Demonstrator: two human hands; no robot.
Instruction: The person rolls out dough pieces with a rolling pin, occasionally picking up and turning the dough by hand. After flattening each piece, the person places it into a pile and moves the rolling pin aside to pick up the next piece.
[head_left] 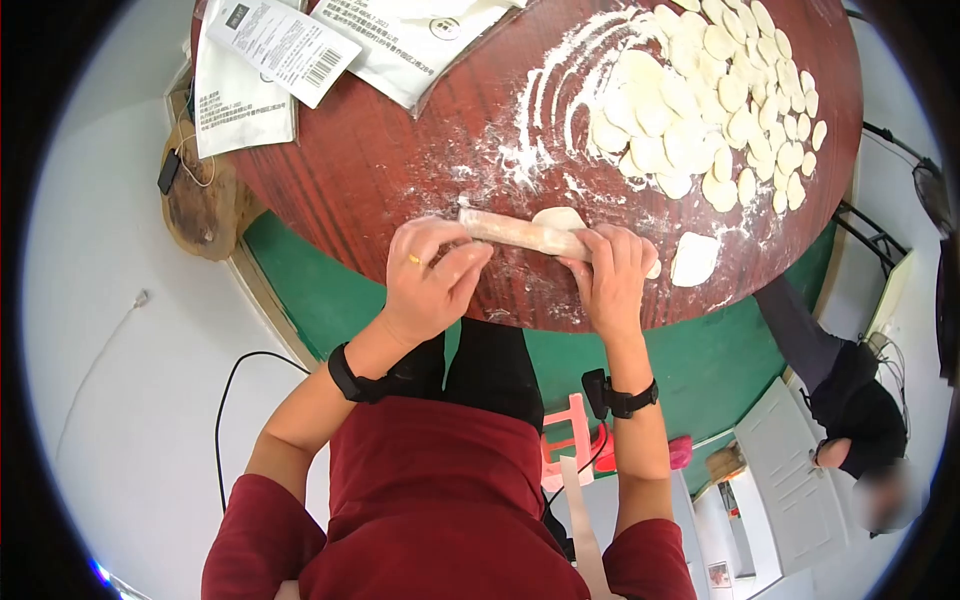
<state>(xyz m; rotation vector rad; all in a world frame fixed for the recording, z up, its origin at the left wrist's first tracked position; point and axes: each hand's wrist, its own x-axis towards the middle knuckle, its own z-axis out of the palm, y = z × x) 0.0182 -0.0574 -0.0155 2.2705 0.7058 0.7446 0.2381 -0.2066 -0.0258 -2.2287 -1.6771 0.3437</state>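
Note:
A floury wooden rolling pin (pixel 520 232) lies across a small round piece of dough (pixel 558 217) near the front edge of the round red-brown table (pixel 400 170). My right hand (pixel 613 262) is closed around the pin's right part. At the pin's left end is my left hand (pixel 435 275), its thumb and fingers bent and apart; whether it grips the pin is hard to tell. A flat, squarish dough piece (pixel 694 259) lies to the right of my right hand. Many flattened dough rounds (pixel 655 100) are spread and overlapped at the back right.
White printed packets (pixel 245 110) lie at the table's back left, beside a wooden stump (pixel 200 205) with a phone. Flour is scattered over the tabletop. Another person (pixel 860 400) in dark clothes is at the right. A pink stool (pixel 568 440) stands below the table.

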